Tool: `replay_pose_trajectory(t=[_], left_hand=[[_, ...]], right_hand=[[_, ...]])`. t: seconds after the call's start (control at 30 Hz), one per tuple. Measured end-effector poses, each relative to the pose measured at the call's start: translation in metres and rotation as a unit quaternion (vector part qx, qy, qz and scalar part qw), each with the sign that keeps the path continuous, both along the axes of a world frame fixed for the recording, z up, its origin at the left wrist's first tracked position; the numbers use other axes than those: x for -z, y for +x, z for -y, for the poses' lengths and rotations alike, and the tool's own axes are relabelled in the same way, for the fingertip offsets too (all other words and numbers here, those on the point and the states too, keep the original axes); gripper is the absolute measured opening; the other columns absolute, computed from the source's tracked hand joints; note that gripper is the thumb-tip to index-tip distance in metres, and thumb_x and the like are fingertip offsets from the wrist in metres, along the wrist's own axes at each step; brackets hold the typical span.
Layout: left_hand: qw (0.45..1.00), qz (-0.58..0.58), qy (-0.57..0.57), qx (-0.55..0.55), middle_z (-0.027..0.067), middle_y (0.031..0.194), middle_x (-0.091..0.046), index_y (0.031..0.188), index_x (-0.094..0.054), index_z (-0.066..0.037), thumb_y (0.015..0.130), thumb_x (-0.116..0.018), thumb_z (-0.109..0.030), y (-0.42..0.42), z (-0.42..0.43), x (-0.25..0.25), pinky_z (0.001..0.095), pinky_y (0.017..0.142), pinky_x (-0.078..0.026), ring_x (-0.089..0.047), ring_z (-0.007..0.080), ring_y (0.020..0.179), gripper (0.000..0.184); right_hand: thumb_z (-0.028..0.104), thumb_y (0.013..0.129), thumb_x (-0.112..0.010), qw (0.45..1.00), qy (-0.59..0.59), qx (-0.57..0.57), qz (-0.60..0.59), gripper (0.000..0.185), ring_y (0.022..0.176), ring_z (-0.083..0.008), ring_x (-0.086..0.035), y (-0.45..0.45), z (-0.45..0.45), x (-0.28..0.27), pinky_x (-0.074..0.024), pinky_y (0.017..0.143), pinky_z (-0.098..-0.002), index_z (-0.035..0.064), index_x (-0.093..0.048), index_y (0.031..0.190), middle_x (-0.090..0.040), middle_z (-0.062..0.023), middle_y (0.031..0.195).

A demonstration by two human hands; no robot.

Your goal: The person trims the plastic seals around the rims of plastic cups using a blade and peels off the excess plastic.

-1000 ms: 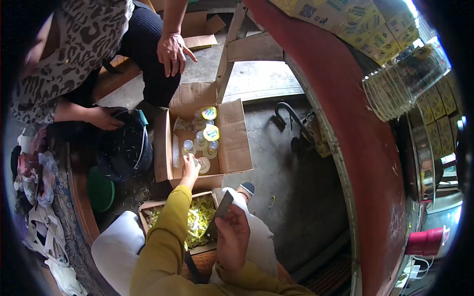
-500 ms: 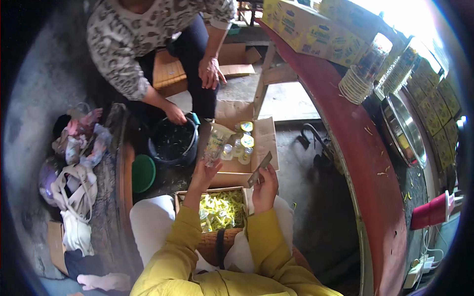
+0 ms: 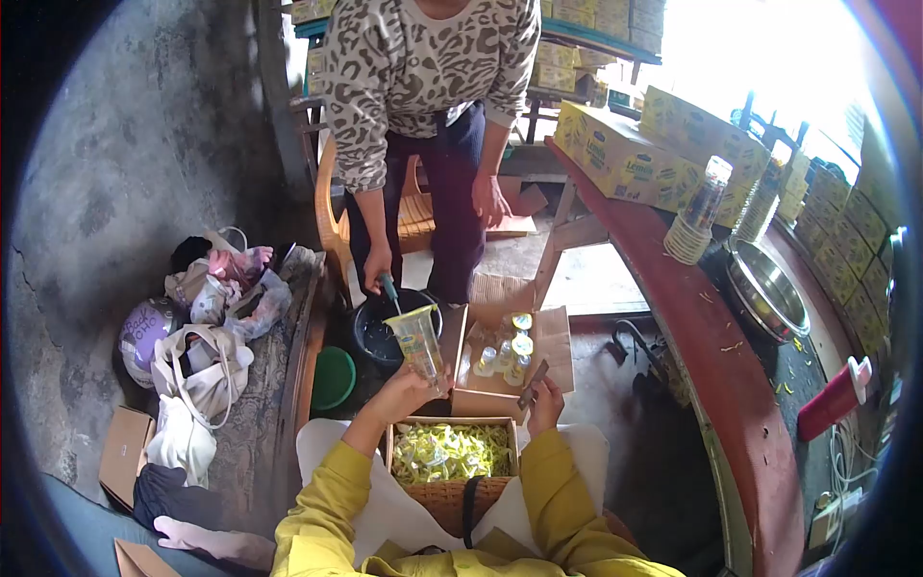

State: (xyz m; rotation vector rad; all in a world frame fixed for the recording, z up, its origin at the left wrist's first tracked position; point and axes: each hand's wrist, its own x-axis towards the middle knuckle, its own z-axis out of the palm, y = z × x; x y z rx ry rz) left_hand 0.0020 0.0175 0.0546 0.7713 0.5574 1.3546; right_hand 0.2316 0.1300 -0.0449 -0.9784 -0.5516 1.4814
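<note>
My left hand [image 3: 406, 392] is wrapped round the lower part of a clear plastic cup [image 3: 417, 341] with a yellow rim and a printed label. My right hand [image 3: 547, 404] grips a flat grey metal blade [image 3: 533, 383], held upright. Between my knees, a box [image 3: 391, 452] full of yellow-green shreds [image 3: 452, 450] rests on a woven basket [image 3: 450, 497]. Just beyond stands an open cardboard box [image 3: 554, 358] with several clear cups [image 3: 520, 356] inside, some with yellow lids.
Another person [image 3: 423, 96] stands ahead, one hand at a dark bucket's [image 3: 373, 337] handle. A red-edged table [image 3: 663, 250] on the right bears cartons [image 3: 615, 159], stacked cups [image 3: 694, 226] and a steel basin [image 3: 766, 288]. A green lid [image 3: 334, 378] and bags [image 3: 197, 370] lie left.
My left hand has brought the cup out of the cardboard box and raised it. The other person has stood up and lifted the bucket's handle. My view has tilted up.
</note>
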Motion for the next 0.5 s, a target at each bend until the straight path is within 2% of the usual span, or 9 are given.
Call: replay_pose_trajectory(t=[0.17,0.2,0.3,0.37,0.43,0.5], left_hand=[[0.984,-0.095,-0.074,-0.133,0.0066,0.103,-0.052,0.124,-0.029,-0.012,0.075,-0.064,-0.009,0.001,0.017,0.029,0.0372,0.079,-0.047,-0.055,0.0205,0.095,0.060],[0.979,-0.113,-0.068,-0.157,0.0044,0.101,-0.052,0.126,-0.030,-0.011,0.073,-0.068,-0.010,0.002,0.020,0.034,0.0308,0.074,-0.049,-0.055,0.0156,0.090,0.066],[0.964,-0.175,-0.051,-0.195,0.0018,0.094,-0.050,0.129,-0.028,-0.011,0.075,-0.063,-0.002,0.001,0.026,0.046,0.0287,0.073,-0.046,-0.055,0.0142,0.086,0.064],[0.956,-0.190,-0.059,-0.215,0.0009,0.092,-0.050,0.128,-0.028,-0.009,0.075,-0.062,-0.003,0.006,0.032,0.035,0.0268,0.071,-0.045,-0.054,0.0122,0.083,0.064],[0.948,-0.229,-0.051,-0.215,0.0014,0.090,-0.051,0.128,-0.028,-0.008,0.076,-0.061,-0.003,0.006,0.035,0.032,0.0275,0.071,-0.045,-0.054,0.0126,0.082,0.062],[0.957,-0.192,-0.022,-0.216,0.0022,0.089,-0.053,0.127,-0.028,-0.006,0.077,-0.060,-0.004,0.009,0.032,0.039,0.0279,0.071,-0.045,-0.055,0.0131,0.083,0.060]], right_hand=[[0.006,0.073,-0.060,0.999,-0.003,-0.027,0.042,0.030,0.065,-0.0100,-0.052,-0.007,0.002,0.023,-0.0409,0.054,-0.0223,0.0057,-0.051,0.102,-0.055,-0.0015,0.079],[0.006,0.072,-0.062,0.998,-0.011,-0.023,0.063,0.029,0.062,-0.0086,-0.051,-0.012,0.005,0.023,-0.0386,0.051,-0.0217,0.0061,-0.052,0.100,-0.055,-0.0008,0.078],[0.004,0.071,-0.061,0.997,-0.021,-0.054,0.052,0.029,0.061,-0.0080,-0.050,-0.027,0.014,0.030,-0.0379,0.050,-0.0214,0.0060,-0.052,0.099,-0.054,-0.0002,0.076],[0.002,0.072,-0.060,0.991,0.006,-0.100,0.090,0.029,0.060,-0.0078,-0.050,-0.028,0.013,0.061,-0.0376,0.048,-0.0203,0.0058,-0.052,0.100,-0.054,-0.0001,0.077],[0.001,0.072,-0.059,0.985,-0.003,-0.140,0.099,0.029,0.060,-0.0080,-0.050,-0.031,0.017,0.048,-0.0380,0.048,-0.0199,0.0055,-0.051,0.100,-0.055,-0.0004,0.078],[0.002,0.073,-0.058,0.983,-0.006,-0.149,0.109,0.028,0.060,-0.0078,-0.051,-0.032,0.024,0.041,-0.0379,0.048,-0.0190,0.0054,-0.051,0.100,-0.055,-0.0005,0.078]])
